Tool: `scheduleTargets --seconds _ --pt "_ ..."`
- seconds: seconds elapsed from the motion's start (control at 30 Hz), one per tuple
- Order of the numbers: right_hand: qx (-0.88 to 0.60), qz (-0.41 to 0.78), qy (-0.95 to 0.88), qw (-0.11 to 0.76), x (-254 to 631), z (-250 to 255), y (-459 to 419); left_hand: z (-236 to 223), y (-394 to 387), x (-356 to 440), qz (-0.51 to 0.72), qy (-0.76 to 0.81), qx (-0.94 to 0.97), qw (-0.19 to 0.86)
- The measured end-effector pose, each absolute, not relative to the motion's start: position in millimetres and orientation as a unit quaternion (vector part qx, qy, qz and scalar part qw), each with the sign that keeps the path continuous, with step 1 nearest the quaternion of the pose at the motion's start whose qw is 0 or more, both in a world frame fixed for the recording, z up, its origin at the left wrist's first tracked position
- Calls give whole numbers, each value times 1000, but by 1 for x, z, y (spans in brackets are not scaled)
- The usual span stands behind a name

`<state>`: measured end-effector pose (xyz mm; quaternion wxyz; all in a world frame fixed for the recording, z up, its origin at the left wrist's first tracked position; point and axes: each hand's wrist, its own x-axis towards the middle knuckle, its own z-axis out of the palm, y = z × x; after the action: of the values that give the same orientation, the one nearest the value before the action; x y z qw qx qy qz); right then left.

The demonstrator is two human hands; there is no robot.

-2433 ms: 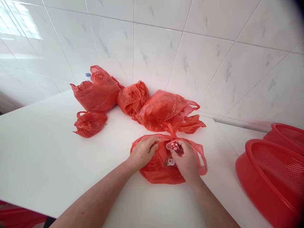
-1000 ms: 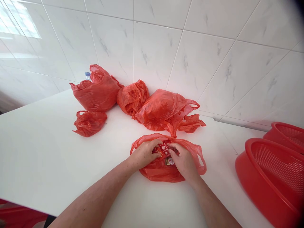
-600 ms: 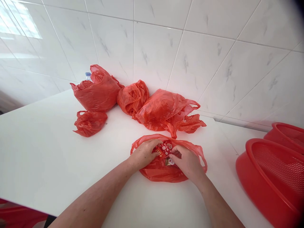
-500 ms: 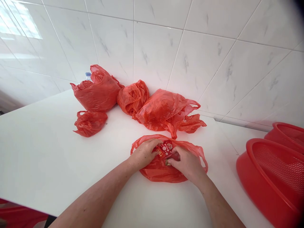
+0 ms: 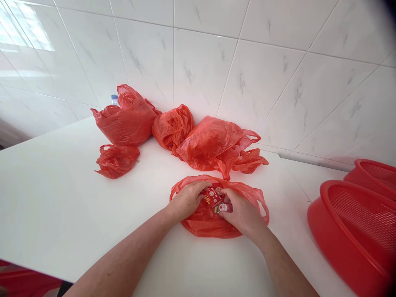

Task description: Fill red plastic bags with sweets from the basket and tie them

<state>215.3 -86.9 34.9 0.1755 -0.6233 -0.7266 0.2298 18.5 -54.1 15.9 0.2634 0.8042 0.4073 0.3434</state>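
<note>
A red plastic carrier bag [image 5: 210,229] lies on the white table with its mouth spread open. Over that opening my left hand [image 5: 187,201] is closed on small red packets [image 5: 213,194] with white dots and gold lettering; its fingertips partly cover them. My right hand [image 5: 244,212] pinches another small packet [image 5: 225,207], pink with a pale round label and a gold end, between thumb and fingers. This packet is just beside the red ones, at their lower right. How many packets lie deeper in the bag I cannot tell.
Along the tiled wall stand several filled red carrier bags [image 5: 210,142], with a blue-capped bottle [image 5: 114,98] behind the leftmost one. A smaller knotted red bag [image 5: 117,161] sits in front. Red plastic baskets [image 5: 337,231] stand at the right.
My right hand has let go of a red dotted packet, now in the left hand, and taken hold of the pink packet. The left hand has moved slightly right. The bags are unmoved.
</note>
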Motion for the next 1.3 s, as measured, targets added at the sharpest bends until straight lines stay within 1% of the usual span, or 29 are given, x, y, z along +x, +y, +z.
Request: scheduleTargets --seconds 0.37,0.53,0.63,0.87,0.93,1.13,1.3 --pt "-610 261 -716 219 215 37 -89 25 -56 20 346 411 799 270" --pt "-614 237 -704 266 216 34 -86 23 -57 20 353 416 795 264" --pt "-615 236 -699 278 216 34 -85 23 -57 20 352 412 796 270" --pt "-592 324 -686 272 213 40 -89 23 -57 21 351 414 798 263" --pt "-588 332 -686 272 212 39 -89 22 -57 21 352 412 799 260" --pt "-600 288 -682 303 209 26 -83 18 -56 20 350 407 804 256" --pt "-604 171 -724 286 200 14 -79 15 -55 19 348 404 806 257"
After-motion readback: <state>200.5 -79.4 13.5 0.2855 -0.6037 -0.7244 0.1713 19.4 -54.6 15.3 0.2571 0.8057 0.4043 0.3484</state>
